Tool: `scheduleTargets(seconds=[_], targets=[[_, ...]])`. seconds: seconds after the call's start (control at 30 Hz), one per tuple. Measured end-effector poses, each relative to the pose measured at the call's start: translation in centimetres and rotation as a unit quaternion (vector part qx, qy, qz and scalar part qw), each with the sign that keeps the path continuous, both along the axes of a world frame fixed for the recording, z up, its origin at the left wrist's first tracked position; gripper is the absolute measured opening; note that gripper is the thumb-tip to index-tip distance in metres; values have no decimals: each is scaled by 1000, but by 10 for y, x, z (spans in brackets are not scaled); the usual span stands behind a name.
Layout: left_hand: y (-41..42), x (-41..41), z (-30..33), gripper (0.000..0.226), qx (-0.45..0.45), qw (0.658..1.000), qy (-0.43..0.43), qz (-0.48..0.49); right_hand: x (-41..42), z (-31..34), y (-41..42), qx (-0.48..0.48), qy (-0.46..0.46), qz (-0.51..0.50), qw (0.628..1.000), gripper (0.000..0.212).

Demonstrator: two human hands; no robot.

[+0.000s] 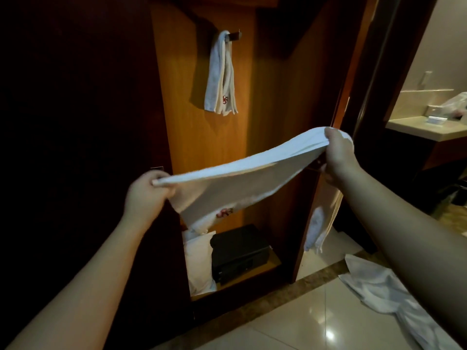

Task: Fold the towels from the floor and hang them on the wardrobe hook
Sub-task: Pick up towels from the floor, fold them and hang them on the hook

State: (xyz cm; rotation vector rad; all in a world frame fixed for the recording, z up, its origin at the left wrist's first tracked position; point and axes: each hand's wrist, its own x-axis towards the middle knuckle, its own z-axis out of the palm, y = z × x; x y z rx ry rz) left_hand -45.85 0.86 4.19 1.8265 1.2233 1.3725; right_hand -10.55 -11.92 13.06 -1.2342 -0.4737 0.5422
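A white towel with a small red flower mark is stretched in the air in front of the open wardrobe. My left hand grips its lower left end. My right hand grips its higher right end. The cloth sags between them and hangs down in a fold. Another folded white towel, with the same red mark, hangs from the metal hook on the wardrobe's wooden back panel. A crumpled white towel lies on the tiled floor at the right, partly hidden by my right forearm.
A black safe and a white pillow sit on the wardrobe's bottom shelf. The open wardrobe door stands just right of the towel. A bathroom counter shows at the far right. Dark wood panels fill the left.
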Motion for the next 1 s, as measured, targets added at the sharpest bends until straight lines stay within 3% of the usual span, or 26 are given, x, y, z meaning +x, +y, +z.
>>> scheduleTargets(seconds=[0.07,0.1,0.17,0.23,0.27,0.33,0.43,0.63,0.77,1.0], targets=[[-6,-17,25,29,28,972,-210,-105,5,5,1,48,40,24,998,35],[-8,-22,29,28,24,953,-254,-166,6,6,2,64,57,44,995,39],[-14,-23,27,36,-21,957,-175,-231,6,5,2,75,66,77,992,43],[-17,-23,16,35,-52,974,-31,-219,7,1,3,64,57,79,993,45],[-17,-23,12,35,-58,980,-5,-191,8,-1,3,56,57,75,994,45],[-18,-26,13,34,-55,987,-77,-132,11,-8,1,39,66,67,995,45],[-21,-26,21,31,-68,958,-247,-126,11,-18,0,31,95,62,993,43],[-28,-22,23,35,-77,953,-237,-174,8,-21,-2,45,111,82,989,44],[-30,-15,20,45,-150,908,-346,-184,8,-24,-5,53,112,98,987,51],[-29,-10,-7,31,-214,844,-450,-198,2,-25,-9,90,105,102,985,49]])
